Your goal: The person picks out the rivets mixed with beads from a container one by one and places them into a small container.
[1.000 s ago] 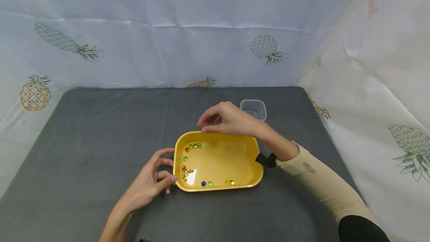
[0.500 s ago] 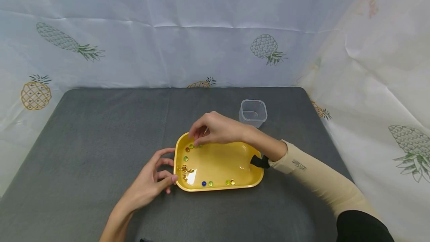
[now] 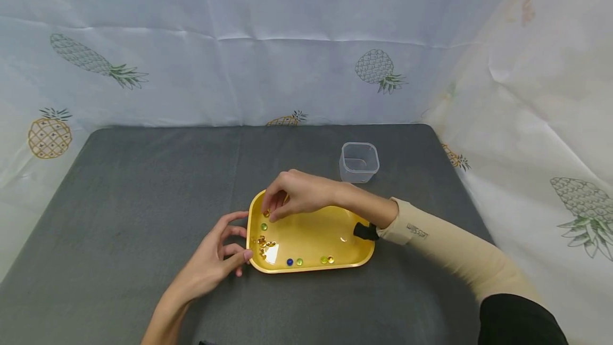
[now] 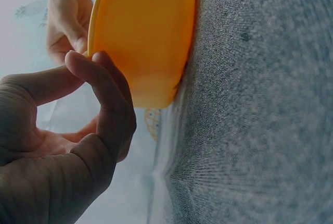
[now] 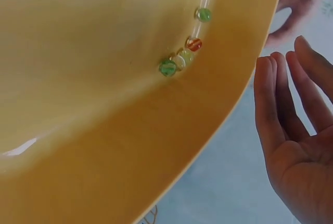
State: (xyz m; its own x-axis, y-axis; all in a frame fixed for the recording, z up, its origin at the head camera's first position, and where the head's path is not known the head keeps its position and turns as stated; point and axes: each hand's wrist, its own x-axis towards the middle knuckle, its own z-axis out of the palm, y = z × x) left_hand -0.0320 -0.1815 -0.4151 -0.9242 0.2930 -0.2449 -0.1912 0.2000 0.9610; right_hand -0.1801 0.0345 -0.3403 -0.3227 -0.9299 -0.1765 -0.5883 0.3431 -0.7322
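Observation:
A yellow tray (image 3: 316, 236) lies on the grey table, with glass marbles along its edges. My left hand (image 3: 210, 260) pinches the tray's left rim between thumb and finger, as the left wrist view shows. Over the back left corner reaches my right hand (image 3: 304, 193), fingertips close to an orange marble (image 3: 266, 213). In the right wrist view its fingers are loosely bent, thumb apart, nothing between them. A green marble (image 5: 167, 67) and a red-orange marble (image 5: 194, 44) show there too. Small amber pieces (image 3: 262, 241) cluster at the tray's left end; a blue marble (image 3: 289, 262) lies in front.
A clear plastic container (image 3: 359, 164) stands behind the tray, close to my right forearm. A yellow-green marble pair (image 3: 327, 260) lies along the tray's front wall. Pineapple-printed cloth (image 3: 297, 68) hangs behind the table. A black strap (image 3: 365, 231) hangs from my right wrist over the tray.
My right hand has moved left and toward me, from above the tray's back rim into its back left corner. The clear container is less covered. My left hand stays on the rim.

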